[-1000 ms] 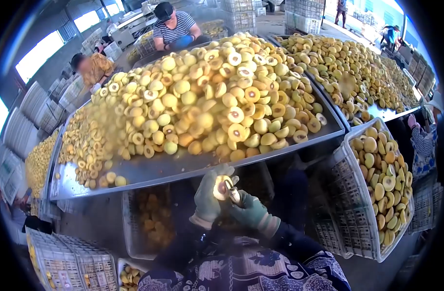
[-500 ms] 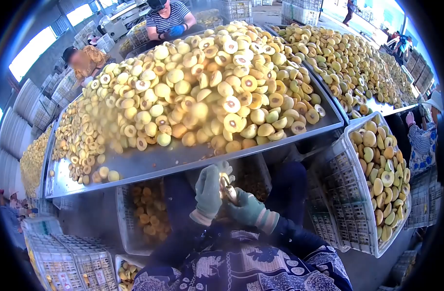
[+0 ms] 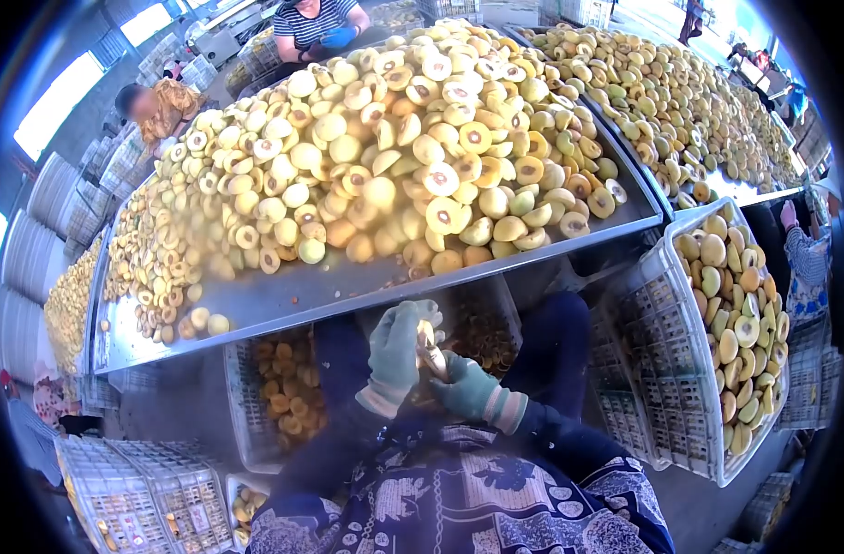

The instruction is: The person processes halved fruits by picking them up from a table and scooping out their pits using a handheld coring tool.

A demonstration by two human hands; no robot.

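Below the table's near edge, my two gloved hands work close together. My left hand (image 3: 394,355), in a grey-green glove, is closed round a yellow peach half (image 3: 425,331), mostly hidden by the fingers. My right hand (image 3: 470,386), gloved too, grips a short pitting tool (image 3: 434,358) whose end meets the fruit; its exact shape is too small to make out. Beyond them, a large heap of halved peaches (image 3: 348,175) covers much of the metal table (image 3: 256,309), many with brown pit cavities facing up.
Under the table edge stand a crate of orange-brown halves (image 3: 288,392) and a crate with dark scraps (image 3: 482,337). At right, a tilted white crate (image 3: 662,360) is full of peach halves. A second heap (image 3: 671,120) lies back right. Co-workers (image 3: 316,28) sit across the table.
The view has shifted slightly. My hands stay together at the peach half, with the left wrist and the tool turned a little. A co-worker at the far left has changed posture.
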